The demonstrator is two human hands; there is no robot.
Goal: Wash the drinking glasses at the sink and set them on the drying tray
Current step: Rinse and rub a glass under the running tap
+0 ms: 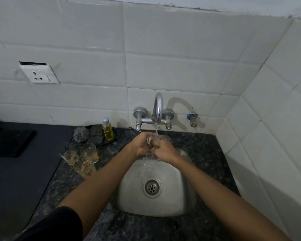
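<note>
While water runs from the tap point(157, 108), both hands hold a glass point(161, 139) under it, above the sink point(156, 202); left hand point(142, 145) curled round it, right hand point(165, 150) seemingly gripping too, blurred. Left of the sink stand dirty glasses point(82, 159), a soap bottle point(107, 130) behind them

I see a clear glass point(161, 139) held between my left hand point(142, 145) and right hand point(165, 150), lying on its side under the running tap point(157, 108), water streaming over it and down into the steel sink point(177, 185) below my hands. Well to the left of my left hand, three more glasses point(82, 158) with orange patterning stand clustered together on the dark counter point(111, 146), some tilted.
</note>
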